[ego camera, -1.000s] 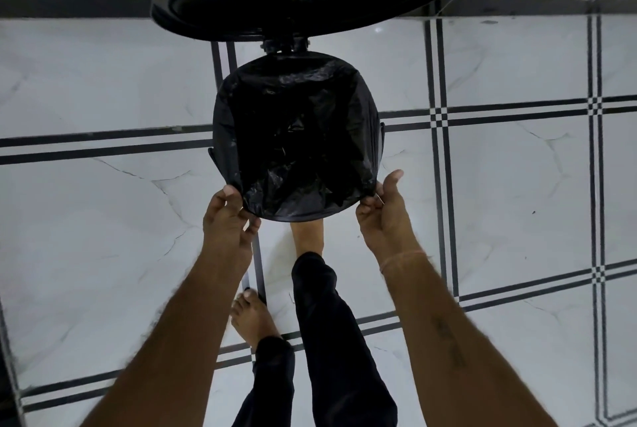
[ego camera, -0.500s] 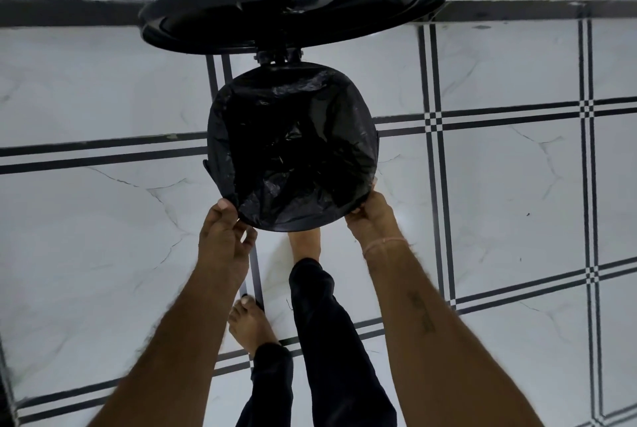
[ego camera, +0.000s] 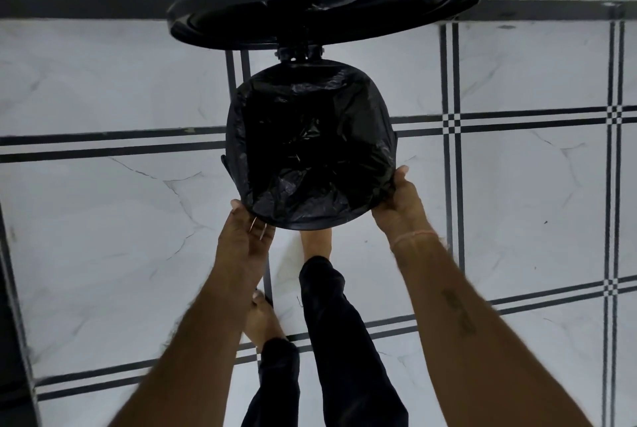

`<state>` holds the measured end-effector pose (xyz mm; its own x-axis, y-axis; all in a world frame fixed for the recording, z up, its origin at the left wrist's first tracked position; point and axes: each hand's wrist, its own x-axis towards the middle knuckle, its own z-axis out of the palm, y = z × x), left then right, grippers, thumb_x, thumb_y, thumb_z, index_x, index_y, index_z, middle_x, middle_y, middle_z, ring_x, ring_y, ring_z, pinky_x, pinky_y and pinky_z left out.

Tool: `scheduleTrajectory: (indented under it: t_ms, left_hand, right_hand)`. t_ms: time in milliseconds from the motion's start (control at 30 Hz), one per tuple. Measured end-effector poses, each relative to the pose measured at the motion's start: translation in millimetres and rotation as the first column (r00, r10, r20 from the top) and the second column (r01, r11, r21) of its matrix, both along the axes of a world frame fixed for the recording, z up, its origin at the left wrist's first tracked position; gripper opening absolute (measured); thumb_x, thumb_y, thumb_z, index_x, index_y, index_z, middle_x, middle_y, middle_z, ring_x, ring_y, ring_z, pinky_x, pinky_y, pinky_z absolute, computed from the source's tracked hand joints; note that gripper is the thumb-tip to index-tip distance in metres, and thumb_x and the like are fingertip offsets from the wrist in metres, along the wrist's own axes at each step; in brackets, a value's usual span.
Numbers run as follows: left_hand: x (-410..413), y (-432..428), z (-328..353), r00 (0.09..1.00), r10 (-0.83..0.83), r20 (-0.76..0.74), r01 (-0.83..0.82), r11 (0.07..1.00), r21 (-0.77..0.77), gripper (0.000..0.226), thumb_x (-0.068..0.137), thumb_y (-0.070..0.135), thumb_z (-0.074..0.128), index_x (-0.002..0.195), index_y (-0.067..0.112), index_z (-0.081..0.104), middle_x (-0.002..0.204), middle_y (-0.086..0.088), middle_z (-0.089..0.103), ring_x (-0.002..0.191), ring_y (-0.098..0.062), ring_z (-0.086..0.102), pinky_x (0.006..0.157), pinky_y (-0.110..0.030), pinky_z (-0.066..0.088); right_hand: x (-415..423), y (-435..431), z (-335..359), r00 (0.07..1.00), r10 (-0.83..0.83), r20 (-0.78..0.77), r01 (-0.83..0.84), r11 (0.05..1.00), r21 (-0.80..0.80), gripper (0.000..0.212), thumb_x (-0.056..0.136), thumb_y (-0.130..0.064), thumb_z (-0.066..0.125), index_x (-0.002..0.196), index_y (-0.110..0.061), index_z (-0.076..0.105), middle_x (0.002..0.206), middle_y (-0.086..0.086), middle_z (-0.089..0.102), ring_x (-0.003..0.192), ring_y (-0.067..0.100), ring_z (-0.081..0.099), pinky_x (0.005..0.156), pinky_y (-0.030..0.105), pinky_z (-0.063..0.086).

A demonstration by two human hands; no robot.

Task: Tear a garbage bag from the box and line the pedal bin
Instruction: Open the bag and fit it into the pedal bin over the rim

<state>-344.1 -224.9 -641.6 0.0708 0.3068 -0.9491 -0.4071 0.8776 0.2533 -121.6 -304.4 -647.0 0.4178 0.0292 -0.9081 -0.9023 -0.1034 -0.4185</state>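
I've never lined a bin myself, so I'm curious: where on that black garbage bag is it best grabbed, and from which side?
Grip the folded-over edge of the garbage bag at the rim of the pedal bin, from the near side, left hand and right hand apart on the front curve. The raised lid blocks the far side, and the bag's middle hangs loose inside.

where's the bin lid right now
In the head view the lid stands open at top centre, hinged behind the far rim of the bag-lined bin, in front of the wall's dark skirting.
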Motion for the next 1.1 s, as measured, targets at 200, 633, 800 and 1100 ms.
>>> scheduleTrajectory:
  t_ms: [200, 633, 800, 1100]
  left_hand:
    - [1.3, -22.0, 8.1, 0.998, 0.021, 0.067, -0.016, 0.997, -0.081, 0.012, 0.096, 0.028, 0.065, 0.101, 0.017, 0.067, 0.093, 0.001, 0.078, 0.1, -0.017, 0.07, 0.087, -0.035, 0.056]
    - [9.9, -13.9, 1.7, 1.0, -0.007, 0.018, 0.008, 0.997, -0.078, 0.027, 0.101, 0.044, 0.056, 0.102, 0.02, 0.068, 0.104, 0.004, 0.072, 0.107, -0.018, 0.064, 0.087, -0.034, 0.053]
    - [8.7, 12.3, 9.0, 1.0, -0.003, -0.025, 0.003, 1.0, 0.004, 0.038, 0.099, 0.044, 0.06, 0.125, 0.017, 0.066, 0.113, 0.003, 0.074, 0.123, -0.02, 0.065, 0.106, -0.039, 0.052]
    - [-3.3, 28.6, 3.1, 0.938, -0.186, -0.294, 0.197, 0.98, 0.009, 0.023, 0.099, 0.035, 0.066, 0.114, 0.017, 0.067, 0.104, 0.002, 0.07, 0.103, -0.017, 0.067, 0.083, -0.028, 0.054]
  right_hand:
    - [-37.4, -29.5, 11.5, 0.988, -0.086, -0.131, 0.094, 0.994, 0.059, 0.033, 0.103, -0.042, 0.059, 0.102, -0.012, 0.072, 0.106, 0.004, 0.072, 0.107, 0.022, 0.065, 0.086, 0.037, 0.06]
    - [33.0, 7.3, 9.2, 0.985, 0.149, 0.082, -0.147, 0.989, -0.022, 0.052, 0.098, -0.06, 0.056, 0.118, -0.017, 0.076, 0.121, 0.003, 0.077, 0.117, 0.025, 0.07, 0.095, 0.045, 0.061]
    - [24.6, -2.1, 14.1, 0.958, 0.253, 0.131, -0.246, 0.967, -0.072, 0.02, 0.098, -0.029, 0.072, 0.097, -0.008, 0.074, 0.092, 0.004, 0.077, 0.081, 0.016, 0.071, 0.071, 0.028, 0.062]
    - [12.9, 17.3, -2.5, 0.851, 0.296, 0.434, -0.127, 0.918, -0.376, 0.024, 0.099, -0.028, 0.069, 0.085, -0.01, 0.061, 0.087, 0.003, 0.066, 0.082, 0.018, 0.062, 0.08, 0.029, 0.059]
